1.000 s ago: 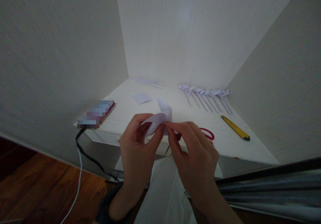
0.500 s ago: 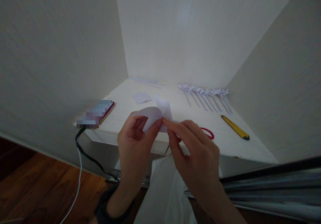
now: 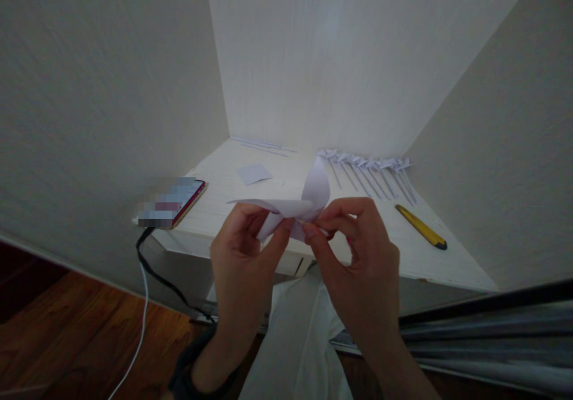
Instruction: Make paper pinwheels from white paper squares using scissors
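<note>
Over the front of the white table, both my hands pinch a white paper pinwheel (image 3: 293,206) with curled vanes. My left hand (image 3: 246,251) grips its left side, the thumb pressed near the centre. At the right, my right hand (image 3: 358,239) holds a lower vane between thumb and fingertips. One vane curves upward and another points left; the pinwheel's underside is hidden. Behind it lie a loose piece of white paper (image 3: 253,174) and, farther right, a row of several paper pinwheels (image 3: 367,164) on thin sticks.
A yellow box cutter (image 3: 421,227) lies at the table's right. At the left edge is a phone (image 3: 172,203), with a black cable (image 3: 168,283) hanging below it. Thin paper sticks (image 3: 262,145) lie against the back wall. White panels enclose the table on three sides.
The paper has turned in my hands, and a vane now stands upright at the right. My right hand has shifted its pinch slightly right; the red scissor handle beside it is now hidden.
</note>
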`<state>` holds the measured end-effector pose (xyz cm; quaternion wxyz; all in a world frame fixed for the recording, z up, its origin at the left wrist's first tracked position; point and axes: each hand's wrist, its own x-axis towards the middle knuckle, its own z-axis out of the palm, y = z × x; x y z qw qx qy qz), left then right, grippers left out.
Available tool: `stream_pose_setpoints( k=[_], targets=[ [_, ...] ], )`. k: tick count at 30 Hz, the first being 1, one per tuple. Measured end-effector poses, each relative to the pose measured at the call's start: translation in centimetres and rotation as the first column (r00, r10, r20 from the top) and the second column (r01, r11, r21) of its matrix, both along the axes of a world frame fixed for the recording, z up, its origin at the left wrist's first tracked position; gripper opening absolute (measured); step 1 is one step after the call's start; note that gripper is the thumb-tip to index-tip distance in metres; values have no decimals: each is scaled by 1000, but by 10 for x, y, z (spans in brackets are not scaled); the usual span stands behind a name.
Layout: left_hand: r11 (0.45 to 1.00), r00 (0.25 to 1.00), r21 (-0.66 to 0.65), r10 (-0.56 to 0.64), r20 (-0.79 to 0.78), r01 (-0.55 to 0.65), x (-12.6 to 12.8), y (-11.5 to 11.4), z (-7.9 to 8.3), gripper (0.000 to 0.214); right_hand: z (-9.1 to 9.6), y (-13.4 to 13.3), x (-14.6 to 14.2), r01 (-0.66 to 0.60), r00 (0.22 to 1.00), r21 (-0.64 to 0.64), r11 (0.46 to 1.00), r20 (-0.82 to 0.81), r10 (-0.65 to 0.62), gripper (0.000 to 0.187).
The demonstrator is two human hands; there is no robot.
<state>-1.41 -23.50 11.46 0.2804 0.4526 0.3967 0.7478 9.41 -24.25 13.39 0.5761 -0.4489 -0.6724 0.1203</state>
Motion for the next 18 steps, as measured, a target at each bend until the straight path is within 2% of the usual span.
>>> stream_pose_setpoints(
  k=[9, 18],
  targets=[
    [999, 1000, -27, 22, -17, -22, 2, -2, -2, 15, 1, 0, -3, 74, 984, 127, 989, 152, -93, 20],
    [999, 999, -7, 32, -11, -32, 3, -1, -2, 16, 0, -2, -5, 77, 985, 125, 989, 146, -95, 21]
  ],
)
